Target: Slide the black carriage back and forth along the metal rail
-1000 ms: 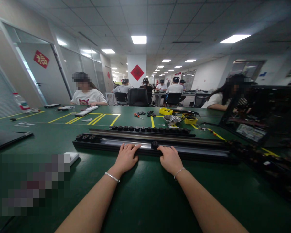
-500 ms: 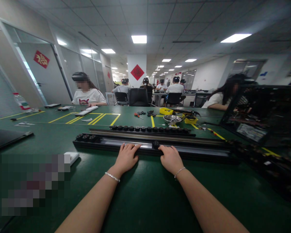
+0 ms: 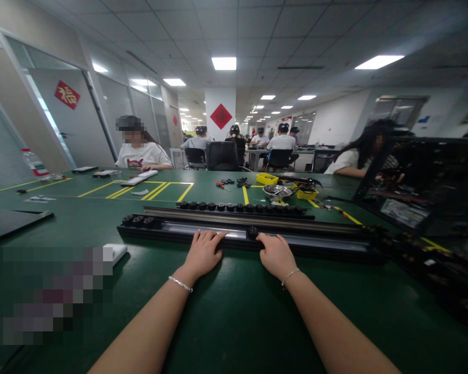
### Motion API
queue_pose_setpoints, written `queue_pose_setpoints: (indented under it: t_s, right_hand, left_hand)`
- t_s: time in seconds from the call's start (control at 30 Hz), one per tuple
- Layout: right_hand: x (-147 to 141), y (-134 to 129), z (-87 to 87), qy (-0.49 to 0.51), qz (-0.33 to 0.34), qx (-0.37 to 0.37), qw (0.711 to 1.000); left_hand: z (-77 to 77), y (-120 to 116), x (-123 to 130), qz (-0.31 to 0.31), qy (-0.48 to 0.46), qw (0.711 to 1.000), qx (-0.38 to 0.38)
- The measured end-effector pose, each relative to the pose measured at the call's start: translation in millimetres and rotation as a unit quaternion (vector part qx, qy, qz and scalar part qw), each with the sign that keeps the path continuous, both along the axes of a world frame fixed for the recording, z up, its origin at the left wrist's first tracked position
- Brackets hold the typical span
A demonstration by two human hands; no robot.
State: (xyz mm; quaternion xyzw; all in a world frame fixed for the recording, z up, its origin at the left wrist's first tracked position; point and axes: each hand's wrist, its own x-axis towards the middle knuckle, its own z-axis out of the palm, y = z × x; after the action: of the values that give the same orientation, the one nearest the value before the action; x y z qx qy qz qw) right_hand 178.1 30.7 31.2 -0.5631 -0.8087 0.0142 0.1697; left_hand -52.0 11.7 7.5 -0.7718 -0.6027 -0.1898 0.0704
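Observation:
A long black channel (image 3: 327, 250) with a shiny metallic inner strip lies across the table before me. My left hand (image 3: 205, 251) rests on its near edge, fingers spread flat and holding nothing. In the middle of the channel stands a small black block (image 3: 252, 232). My right hand (image 3: 276, 254) has its fingers curled at the block's right side, gripping it; the exact contact is partly hidden. Several similar black pieces (image 3: 138, 221) sit at the channel's left end. Behind it lies a second long bar (image 3: 234, 214), and beyond that a row of black round pieces (image 3: 239, 208).
Farther back are a metal bowl (image 3: 277, 192), yellow bins (image 3: 267, 178) and a red-handled screwdriver (image 3: 220, 185). An open black frame (image 3: 398, 182) stands at right, beside a dark cluttered heap (image 3: 432, 265). A white-ended object (image 3: 119, 252), mostly blurred out, lies left. Co-workers sit across the table.
My right hand and the small black block have shifted slightly to the right along the channel. The left hand stays where it was.

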Motion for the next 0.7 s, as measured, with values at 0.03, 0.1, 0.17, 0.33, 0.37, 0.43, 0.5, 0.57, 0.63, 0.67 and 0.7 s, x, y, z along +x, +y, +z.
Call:
queue_pose_setpoints:
  t_s: [0.03, 0.1, 0.17, 0.33, 0.37, 0.43, 0.5, 0.57, 0.63, 0.67, 0.7]
  right_hand:
    - [0.3, 0.3, -0.2, 0.003, 0.003, 0.004, 1.0]
    - [1.1, 1.0, -0.6, 0.005, 0.004, 0.012, 1.0]
    - [1.7, 1.4, -0.6, 0.004, 0.001, 0.018, 1.0]
    - [2.1, 1.5, -0.1, -0.003, -0.004, 0.018, 1.0]
    - [2.0, 1.5, -0.1, -0.006, -0.004, 0.018, 1.0]
    - [2.0, 1.6, 0.1, -0.011, -0.004, 0.019, 1.0]
    - [2.4, 1.8, 0.5, -0.011, -0.004, 0.021, 1.0]
    - [3.4, 1.9, 1.6, -0.012, -0.007, 0.02, 1.0]
    - [4.6, 1.7, 3.3, -0.016, -0.012, 0.015, 1.0]
    - [5.1, 1.3, 4.3, -0.019, -0.016, 0.013, 1.0]
    - [5.5, 0.9, 5.2, -0.021, -0.02, 0.011, 1.0]
  left_hand:
    - [0.0, 0.0, -0.1, -0.002, 0.0, 1.0, 0.001]
    - [0.1, 0.0, -0.4, -0.005, 0.002, 1.0, 0.003]
    - [0.2, 0.0, -0.7, -0.005, 0.002, 1.0, 0.002]
    - [0.6, -0.2, -0.7, -0.003, -0.001, 1.0, 0.0]
    - [0.8, -0.3, -0.6, -0.003, -0.002, 1.0, -0.001]
    - [1.4, -0.5, -0.2, -0.002, -0.001, 1.0, -0.006]
    - [2.0, -0.7, 0.1, 0.0, -0.001, 1.0, -0.01]
    - [2.5, -0.9, 0.3, -0.002, -0.003, 1.0, -0.009]
    - [2.5, -1.0, 0.5, -0.003, -0.005, 1.0, -0.007]
    - [2.5, -0.9, 0.6, -0.003, -0.006, 1.0, -0.007]
    - [2.3, -0.8, 0.6, -0.002, -0.006, 1.0, -0.009]
